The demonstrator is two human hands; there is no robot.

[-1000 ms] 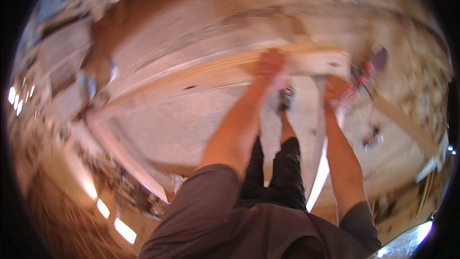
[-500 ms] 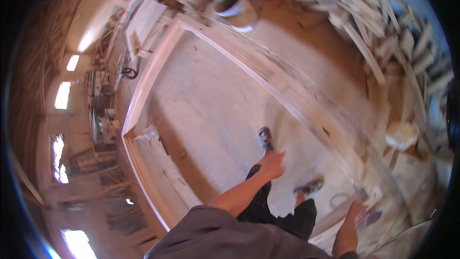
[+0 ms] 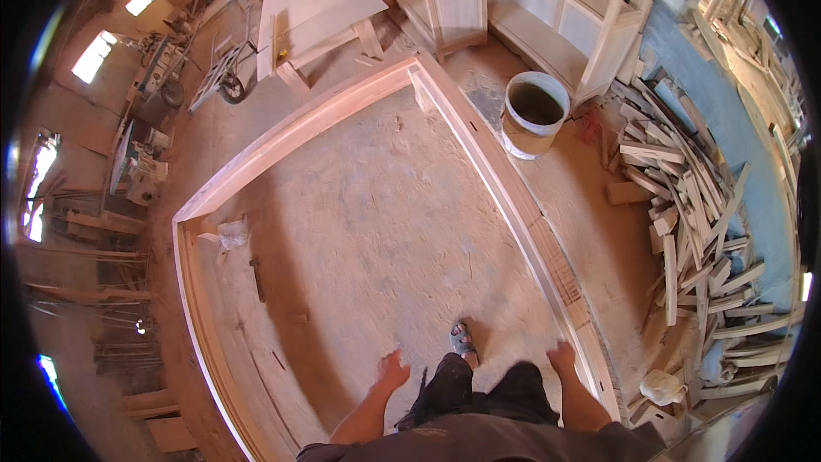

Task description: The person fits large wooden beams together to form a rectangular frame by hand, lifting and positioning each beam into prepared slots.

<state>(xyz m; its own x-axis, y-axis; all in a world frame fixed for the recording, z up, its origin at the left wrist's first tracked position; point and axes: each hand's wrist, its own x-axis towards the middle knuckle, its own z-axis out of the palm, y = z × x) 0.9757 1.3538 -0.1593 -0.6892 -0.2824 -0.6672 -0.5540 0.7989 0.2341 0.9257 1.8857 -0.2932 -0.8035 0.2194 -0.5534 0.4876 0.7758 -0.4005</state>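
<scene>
A large pale wooden frame (image 3: 282,139) stands around me on the dusty floor, and I am inside it. My left hand (image 3: 393,370) hangs over the floor inside the frame, fingers curled in, with nothing visible in it. Close to the frame's right-hand rail (image 3: 505,184) is my right hand (image 3: 562,358). Its fingers are mostly hidden, so I cannot tell whether it touches the rail or holds anything. One of my sandals (image 3: 462,339) shows between the hands.
Beyond the right rail stands a white bucket (image 3: 536,111). Scrap wood (image 3: 676,205) is heaped by the blue wall, near a whitish jug (image 3: 663,387). Ahead are a board-topped table (image 3: 321,13) and unfinished cabinets (image 3: 457,4). A plastic bag (image 3: 233,233) lies at the frame's left.
My view has turned and moved, bringing the cabinets and more of the frame into sight. My left hand has dropped from in front of me to my side; the right hand has come closer to my body.
</scene>
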